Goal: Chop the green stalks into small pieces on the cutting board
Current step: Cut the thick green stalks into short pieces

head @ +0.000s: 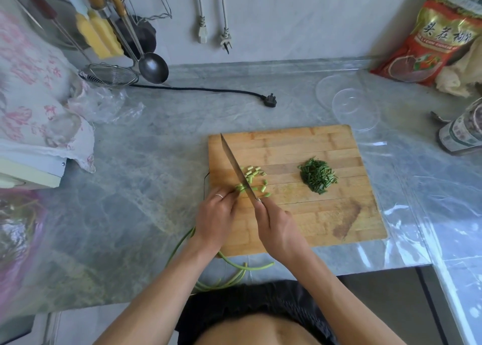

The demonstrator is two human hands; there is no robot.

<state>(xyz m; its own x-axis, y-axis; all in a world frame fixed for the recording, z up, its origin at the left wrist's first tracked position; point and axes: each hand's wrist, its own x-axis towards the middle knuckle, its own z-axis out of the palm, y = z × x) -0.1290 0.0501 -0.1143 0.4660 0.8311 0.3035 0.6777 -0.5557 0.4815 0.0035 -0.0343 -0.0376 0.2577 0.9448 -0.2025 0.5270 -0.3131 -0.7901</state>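
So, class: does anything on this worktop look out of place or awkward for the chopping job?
Yes. The long green stalks trail off the wooden cutting board and curl over the counter's front edge. A black power plug lies loose on the grey marble counter.

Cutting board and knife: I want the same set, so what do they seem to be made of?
The cutting board looks like bamboo or wood: glued tan strips with a matte, worn face and a dark stain. The knife blade looks like bare steel, grey with a dull shine. Its handle is hidden in the right hand.
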